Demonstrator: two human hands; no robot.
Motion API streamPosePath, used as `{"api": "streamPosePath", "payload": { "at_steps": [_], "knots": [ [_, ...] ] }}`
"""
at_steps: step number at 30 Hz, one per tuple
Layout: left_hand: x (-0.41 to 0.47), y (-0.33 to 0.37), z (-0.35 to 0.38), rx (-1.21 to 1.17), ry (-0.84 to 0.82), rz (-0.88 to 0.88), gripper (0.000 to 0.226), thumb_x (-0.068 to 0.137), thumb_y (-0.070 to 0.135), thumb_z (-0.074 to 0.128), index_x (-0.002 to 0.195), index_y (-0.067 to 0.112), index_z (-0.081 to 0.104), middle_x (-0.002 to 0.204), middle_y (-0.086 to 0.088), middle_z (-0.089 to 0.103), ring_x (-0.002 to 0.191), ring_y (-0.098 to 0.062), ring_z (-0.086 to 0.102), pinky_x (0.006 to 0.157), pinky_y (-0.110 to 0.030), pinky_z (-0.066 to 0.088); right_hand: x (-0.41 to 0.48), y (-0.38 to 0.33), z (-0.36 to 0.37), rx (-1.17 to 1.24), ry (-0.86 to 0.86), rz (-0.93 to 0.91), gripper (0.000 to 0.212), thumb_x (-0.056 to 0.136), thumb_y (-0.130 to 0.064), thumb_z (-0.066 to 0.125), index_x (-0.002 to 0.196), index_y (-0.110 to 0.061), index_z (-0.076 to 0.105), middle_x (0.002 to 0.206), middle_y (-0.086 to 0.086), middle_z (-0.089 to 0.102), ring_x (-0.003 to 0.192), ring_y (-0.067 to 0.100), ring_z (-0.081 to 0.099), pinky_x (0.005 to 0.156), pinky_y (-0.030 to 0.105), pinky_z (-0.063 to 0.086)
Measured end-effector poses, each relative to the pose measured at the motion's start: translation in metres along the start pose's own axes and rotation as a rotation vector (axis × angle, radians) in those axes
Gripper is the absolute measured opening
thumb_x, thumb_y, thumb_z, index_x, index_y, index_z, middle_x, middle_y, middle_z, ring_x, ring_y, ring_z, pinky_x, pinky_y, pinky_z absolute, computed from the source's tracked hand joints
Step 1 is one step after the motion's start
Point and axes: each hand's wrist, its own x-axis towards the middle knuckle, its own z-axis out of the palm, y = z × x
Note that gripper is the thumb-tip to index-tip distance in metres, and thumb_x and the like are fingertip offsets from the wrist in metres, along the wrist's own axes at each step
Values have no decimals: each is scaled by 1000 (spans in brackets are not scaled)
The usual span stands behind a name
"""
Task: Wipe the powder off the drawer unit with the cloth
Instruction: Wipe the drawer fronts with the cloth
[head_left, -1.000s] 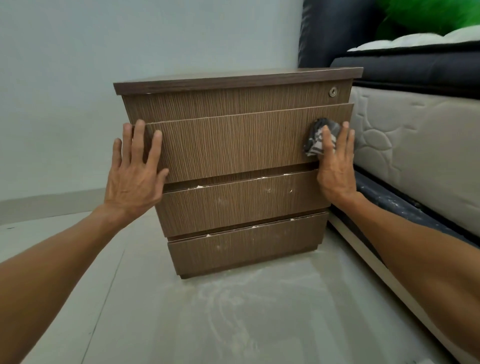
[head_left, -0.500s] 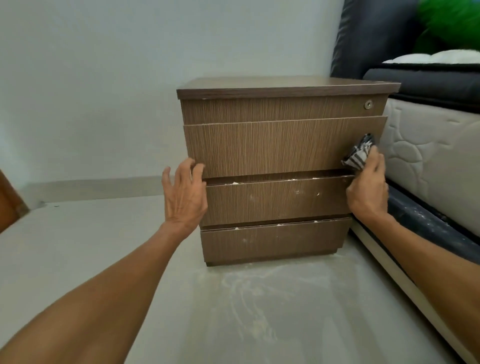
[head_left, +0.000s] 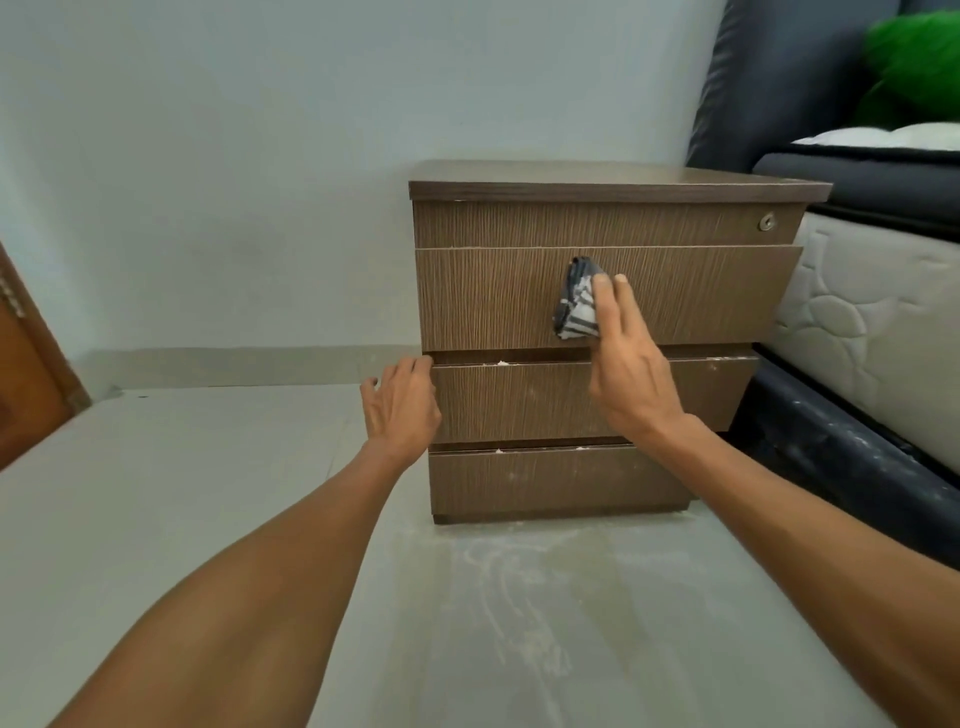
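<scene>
Fingers (head_left: 612, 306) of my right hand (head_left: 631, 374), held together and extended, press the bunched striped cloth (head_left: 577, 306) flat against the top drawer front (head_left: 493, 299), near its middle. My left hand (head_left: 402, 410), fingers loosely curled and holding nothing, rests at the left edge of the drawer unit (head_left: 597, 223). White powder (head_left: 501, 362) lines the lower drawers' top edges and streaks the floor (head_left: 509, 587); I judge wiping roughly half done.
</scene>
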Motion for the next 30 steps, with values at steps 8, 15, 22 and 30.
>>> {"api": "streamPosePath", "payload": {
  "at_steps": [8, 15, 22, 30],
  "knots": [
    [-9, 2, -9, -23, 32, -18, 29, 93, 12, 53, 121, 18, 58, 116, -1, 60, 110, -21, 54, 97, -40, 37, 6, -54, 12, -55, -157, -165, 82, 86, 4, 58, 154, -11, 14, 157, 30, 17, 139, 47, 31, 101, 57, 44],
    [-12, -3, -19, 15, 15, 29, 33, 85, 9, 59, 117, 18, 59, 113, -2, 61, 107, -23, 56, 94, -39, 37, 8, -87, 34, -136, -299, -325, 80, 80, 6, 60, 150, -7, 24, 146, 29, 37, 129, 44, 44, 102, 52, 45],
    [-12, -3, -14, -8, 45, 12, 13, 88, 13, 57, 101, 14, 59, 97, -4, 61, 94, -25, 57, 84, -37, 38, -2, -81, 67, -195, -385, -339, 67, 78, -7, 61, 141, -10, 37, 121, 16, 56, 108, 36, 55, 96, 48, 43],
    [-14, 1, -11, 95, 105, 72, 23, 92, 13, 55, 114, 16, 61, 109, -3, 60, 106, -22, 52, 93, -40, 37, -20, -22, 52, -264, -332, -327, 75, 77, 0, 63, 145, -10, 34, 131, 21, 51, 123, 41, 47, 111, 53, 33]
  ]
}}
